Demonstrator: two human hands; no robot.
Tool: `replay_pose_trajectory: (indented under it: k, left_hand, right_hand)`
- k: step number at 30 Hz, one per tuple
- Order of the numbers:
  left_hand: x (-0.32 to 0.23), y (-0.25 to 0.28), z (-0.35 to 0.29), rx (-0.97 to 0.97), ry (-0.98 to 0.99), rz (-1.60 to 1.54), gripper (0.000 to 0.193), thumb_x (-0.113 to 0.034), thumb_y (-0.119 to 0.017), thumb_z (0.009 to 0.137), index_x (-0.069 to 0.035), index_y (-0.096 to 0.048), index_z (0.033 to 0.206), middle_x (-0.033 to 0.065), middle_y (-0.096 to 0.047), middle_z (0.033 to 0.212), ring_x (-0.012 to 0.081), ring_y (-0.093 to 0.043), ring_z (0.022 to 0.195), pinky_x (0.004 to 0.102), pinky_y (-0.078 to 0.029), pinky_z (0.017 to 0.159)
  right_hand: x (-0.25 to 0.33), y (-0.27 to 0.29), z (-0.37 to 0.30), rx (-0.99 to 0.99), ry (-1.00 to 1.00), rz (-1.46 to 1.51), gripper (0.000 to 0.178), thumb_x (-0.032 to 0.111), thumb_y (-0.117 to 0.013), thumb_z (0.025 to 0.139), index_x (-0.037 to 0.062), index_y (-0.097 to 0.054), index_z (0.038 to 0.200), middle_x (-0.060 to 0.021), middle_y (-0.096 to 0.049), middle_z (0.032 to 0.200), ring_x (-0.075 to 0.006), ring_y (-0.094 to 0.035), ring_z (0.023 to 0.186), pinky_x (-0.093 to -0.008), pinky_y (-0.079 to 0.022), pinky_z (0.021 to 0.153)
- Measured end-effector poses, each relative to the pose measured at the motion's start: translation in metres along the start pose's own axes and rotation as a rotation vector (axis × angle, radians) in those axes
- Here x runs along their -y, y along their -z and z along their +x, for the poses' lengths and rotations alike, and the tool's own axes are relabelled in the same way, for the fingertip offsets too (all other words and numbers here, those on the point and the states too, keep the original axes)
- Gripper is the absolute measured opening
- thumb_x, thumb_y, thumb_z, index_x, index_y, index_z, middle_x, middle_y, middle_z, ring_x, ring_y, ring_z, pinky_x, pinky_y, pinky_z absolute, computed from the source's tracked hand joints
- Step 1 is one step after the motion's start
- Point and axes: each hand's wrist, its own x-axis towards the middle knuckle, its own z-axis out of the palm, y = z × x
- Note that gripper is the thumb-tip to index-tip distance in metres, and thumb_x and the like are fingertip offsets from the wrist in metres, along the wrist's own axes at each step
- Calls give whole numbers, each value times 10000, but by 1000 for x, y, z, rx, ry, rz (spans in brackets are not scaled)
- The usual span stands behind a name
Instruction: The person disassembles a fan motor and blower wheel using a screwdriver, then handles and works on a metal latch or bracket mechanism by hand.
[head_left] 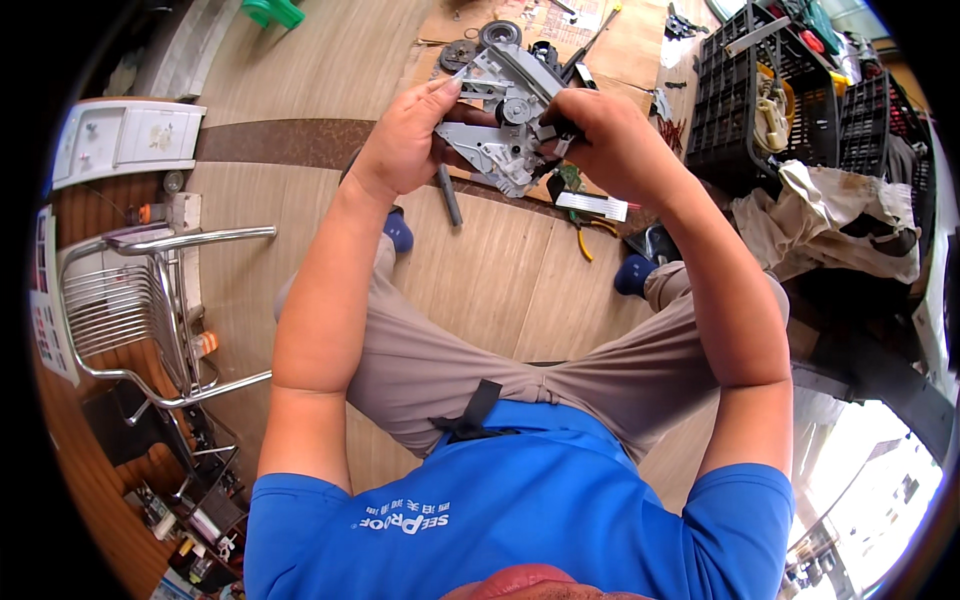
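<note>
Left hand (pixel 405 142) grips grey mechanism (pixel 487 146)

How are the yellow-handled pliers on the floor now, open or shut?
Open: the pliers have their handles spread apart, though their tips are unclear.

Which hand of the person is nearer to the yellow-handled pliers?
Right. The right hand is above the yellow-handled pliers in the picture; the left hand is farther, up to their left.
</note>
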Motion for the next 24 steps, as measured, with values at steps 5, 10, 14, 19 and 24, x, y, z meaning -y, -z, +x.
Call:
replay_pose_trajectory:
  k: [5,10,14,19,24]
  left_hand:
    - [-5,-8,-5,3,15,33,373,-290,-397,1039,-2,-495,1254,143,-670,1039,220,-706,860,376,-632,676]
    - [-9,-16,-7,36,60,72,362,-288,-394,1040,14,-509,1204,154,-680,1045,247,-707,871,441,-627,698]
    - [-6,-14,-3,35,81,14,377,-280,-384,1039,-17,-488,1289,153,-662,1069,238,-704,876,380,-631,673]
    - [-5,-13,5,-61,127,-26,370,-272,-376,1032,26,-519,1198,191,-671,1054,267,-702,888,444,-617,737]
    - [-5,-8,4,-66,138,0,355,-271,-374,1035,18,-534,1164,161,-680,1033,240,-703,869,431,-619,737]
  right_hand:
    - [3,2,-2,14,-102,91,187,41,-730,790,-2,-619,935,-135,-609,790,-257,-596,713,-330,-480,667]
    - [6,19,0,130,-133,59,178,137,-707,842,5,-648,945,-191,-608,744,-308,-561,666,-368,-459,642]
    - [6,22,5,193,-280,41,147,78,-678,881,-12,-644,992,-111,-617,749,-155,-519,682,-299,-456,658]
    - [-2,11,3,68,-251,-32,150,98,-646,920,-1,-663,1031,-63,-561,701,-104,-457,665,-269,-434,614]
    - [-8,-1,4,43,-400,219,177,132,-629,950,-7,-677,1049,26,-573,709,-32,-464,632,-215,-382,540]
